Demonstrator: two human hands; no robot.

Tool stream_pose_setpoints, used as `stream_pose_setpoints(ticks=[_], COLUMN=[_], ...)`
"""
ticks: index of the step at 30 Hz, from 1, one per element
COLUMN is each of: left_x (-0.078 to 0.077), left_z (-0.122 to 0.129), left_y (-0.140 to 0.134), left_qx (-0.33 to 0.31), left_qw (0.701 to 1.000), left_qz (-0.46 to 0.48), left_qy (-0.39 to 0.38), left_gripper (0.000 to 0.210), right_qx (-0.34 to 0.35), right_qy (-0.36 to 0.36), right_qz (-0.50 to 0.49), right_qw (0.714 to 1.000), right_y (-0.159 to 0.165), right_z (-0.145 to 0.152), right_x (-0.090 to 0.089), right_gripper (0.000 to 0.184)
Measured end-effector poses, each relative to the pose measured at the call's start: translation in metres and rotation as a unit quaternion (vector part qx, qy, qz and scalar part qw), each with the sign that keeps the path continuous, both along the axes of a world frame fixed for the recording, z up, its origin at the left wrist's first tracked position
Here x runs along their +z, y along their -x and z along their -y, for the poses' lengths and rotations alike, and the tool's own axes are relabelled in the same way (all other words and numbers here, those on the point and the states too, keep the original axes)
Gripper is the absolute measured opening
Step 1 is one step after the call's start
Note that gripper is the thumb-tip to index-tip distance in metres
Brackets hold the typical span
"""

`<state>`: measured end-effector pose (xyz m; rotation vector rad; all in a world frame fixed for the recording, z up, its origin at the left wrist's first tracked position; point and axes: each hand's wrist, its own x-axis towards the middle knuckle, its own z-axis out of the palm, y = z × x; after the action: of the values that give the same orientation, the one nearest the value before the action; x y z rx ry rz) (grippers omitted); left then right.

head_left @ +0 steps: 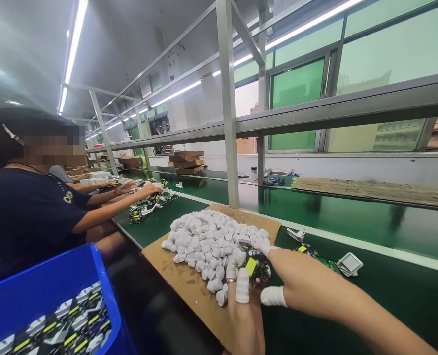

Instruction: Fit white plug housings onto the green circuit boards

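My left hand (243, 315), with white finger covers and a ring, holds a small circuit board (261, 273) with a yellow block on it, above the near right part of a heap of small white caps (204, 241). My right hand (300, 276) comes in from the right. Its thumb is stretched out, apart from its fingers, which reach over the far side of the board by the heap. The fingertips are partly hidden among the white pieces. Under the heap lies a brown cardboard sheet (163, 259).
More circuit boards with white parts (324, 261) lie right on the green belt (396, 301). A blue bin (110, 291) of boards stands front left. A co-worker (37, 207) handles boards (148, 202) at left. A grey post (226, 103) rises behind the heap.
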<state>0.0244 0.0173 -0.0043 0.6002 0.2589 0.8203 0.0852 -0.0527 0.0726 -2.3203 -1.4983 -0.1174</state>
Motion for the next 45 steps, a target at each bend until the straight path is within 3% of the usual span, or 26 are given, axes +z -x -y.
stream_pose_setpoints(ticks=[3, 8, 12, 16, 19, 22, 25, 31, 38, 45], left_x=[-0.003, -0.007, 0.008, 0.026, 0.027, 0.019, 0.010, 0.004, 0.000, 0.001], left_z=[0.000, -0.012, -0.012, -0.006, -0.008, -0.014, -0.018, -0.011, -0.003, 0.000], left_y=[0.000, 0.001, 0.009, 0.019, 0.022, 0.023, 0.022, 0.019, 0.015, 0.016], left_qx=[0.009, 0.037, 0.008, 0.025, 0.015, 0.008, 0.047, 0.087, 0.156, 0.181], left_qw=[1.000, 0.998, 0.997, 0.998, 0.999, 0.994, 0.984, 0.980, 0.958, 0.940], left_qz=[0.020, -0.054, -0.044, -0.036, -0.037, -0.080, -0.118, -0.129, -0.167, -0.206], left_qy=[0.021, 0.010, 0.057, 0.034, -0.010, -0.073, -0.125, -0.122, -0.172, -0.205], left_gripper=[0.057, 0.051, 0.051, 0.035, 0.025, 0.026, 0.031, 0.030, 0.033, 0.034], right_qx=[-0.034, 0.034, 0.104, 0.120, 0.117, 0.118, 0.121, 0.115, 0.105, 0.101], right_qy=[0.033, -0.102, -0.161, -0.203, -0.204, -0.196, -0.191, -0.187, -0.168, -0.177], right_qz=[0.048, 0.143, 0.197, 0.212, 0.228, 0.255, 0.266, 0.280, 0.316, 0.348], right_qw=[0.998, 0.984, 0.961, 0.948, 0.945, 0.940, 0.937, 0.935, 0.928, 0.915], right_y=[0.009, 0.006, 0.003, 0.002, 0.000, 0.000, 0.001, 0.003, 0.003, 0.006], right_z=[-0.009, -0.007, 0.002, 0.005, 0.005, 0.004, 0.004, 0.005, 0.004, 0.004], right_x=[-0.011, -0.021, -0.016, -0.013, -0.013, -0.014, -0.013, -0.011, -0.012, -0.015], right_gripper=[0.020, 0.033, 0.030, 0.027, 0.021, 0.022, 0.025, 0.028, 0.032, 0.015])
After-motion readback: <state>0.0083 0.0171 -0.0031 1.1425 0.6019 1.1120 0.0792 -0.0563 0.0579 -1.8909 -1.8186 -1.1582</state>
